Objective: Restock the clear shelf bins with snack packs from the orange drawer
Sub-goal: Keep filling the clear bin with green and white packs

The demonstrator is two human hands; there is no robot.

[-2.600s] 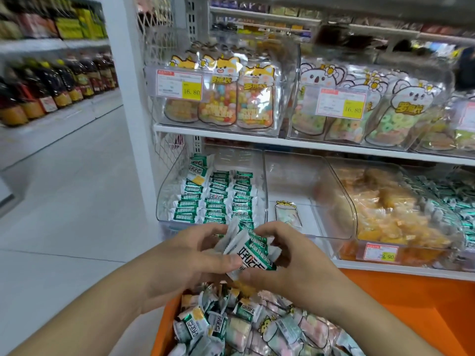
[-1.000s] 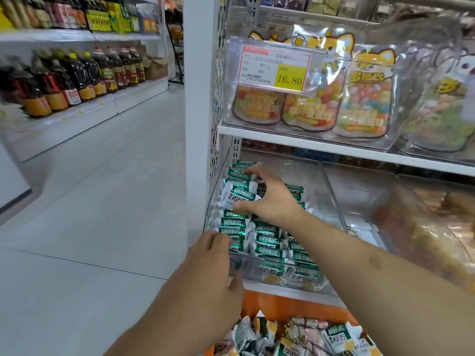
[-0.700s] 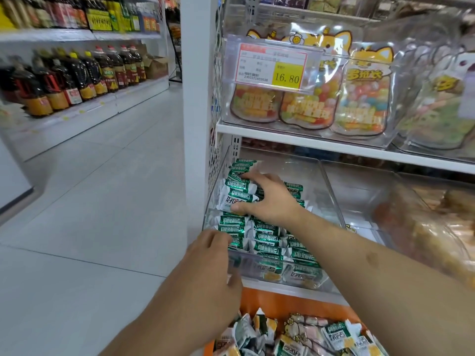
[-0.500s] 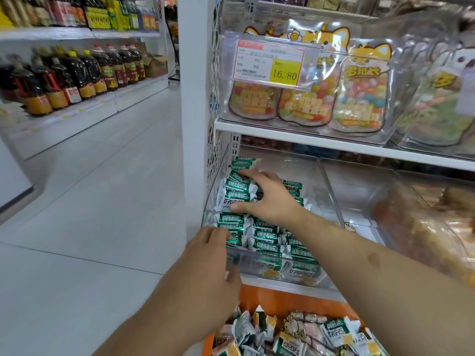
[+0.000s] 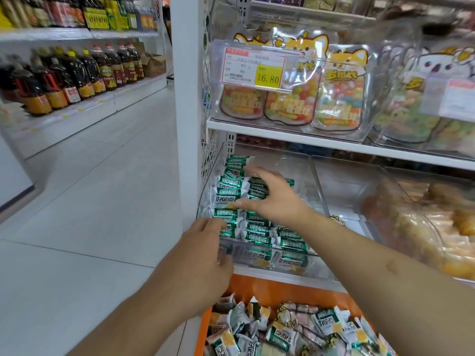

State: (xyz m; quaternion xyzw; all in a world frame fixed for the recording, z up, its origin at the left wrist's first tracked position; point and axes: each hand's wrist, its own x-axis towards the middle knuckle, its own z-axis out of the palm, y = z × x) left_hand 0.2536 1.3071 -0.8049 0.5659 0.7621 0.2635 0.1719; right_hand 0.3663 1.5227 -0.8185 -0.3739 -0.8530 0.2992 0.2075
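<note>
Green-and-white foil snack packs (image 5: 253,228) lie in rows inside the clear plastic shelf bin (image 5: 312,176) at the left end of the lower white shelf. The right hand (image 5: 276,199) reaches into the bin, fingers spread and relaxed over the packs — it grasps nothing. The left hand (image 5: 203,255) rests on the bin's front left corner, fingers against the clear wall. Below, the orange drawer (image 5: 270,287) holds a loose heap of more such packs — mixed with pale pastel ones.

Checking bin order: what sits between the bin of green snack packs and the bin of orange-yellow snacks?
In the head view, another clear bin, nearly bare, with one small cartoon-printed pack at its front.
</note>
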